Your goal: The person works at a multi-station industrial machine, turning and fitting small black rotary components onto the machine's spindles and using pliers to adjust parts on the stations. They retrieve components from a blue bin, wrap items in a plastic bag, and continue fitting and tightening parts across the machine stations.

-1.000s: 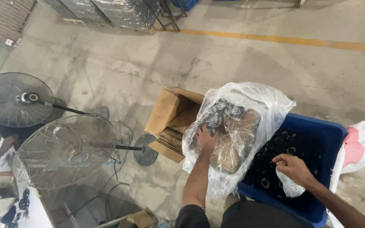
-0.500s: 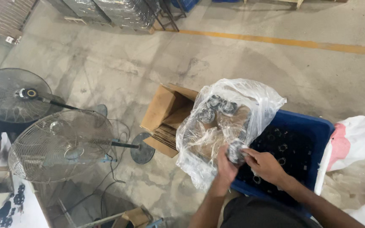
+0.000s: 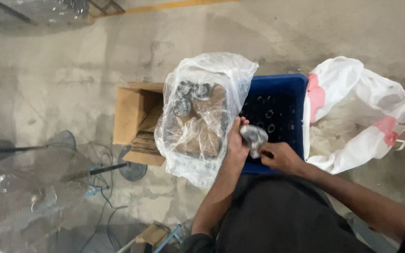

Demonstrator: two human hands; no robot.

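i keep left hand [image 3: 236, 140] and right hand [image 3: 277, 157] clamped on small plastic-wrapped grey part [image 3: 254, 137]; advise unwrapping over blue plastic crate [image 3: 282, 89].

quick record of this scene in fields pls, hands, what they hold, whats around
left hand: left hand grips a small wrapped grey part
right hand: right hand pinches the same part's wrapping from below
under the hands: blue crate holding small dark rings
beside it: clear plastic bag with round grey parts on cardboard
further left: open cardboard box
right side: white and pink sack
floor: bare concrete floor, with standing fans at the lower left
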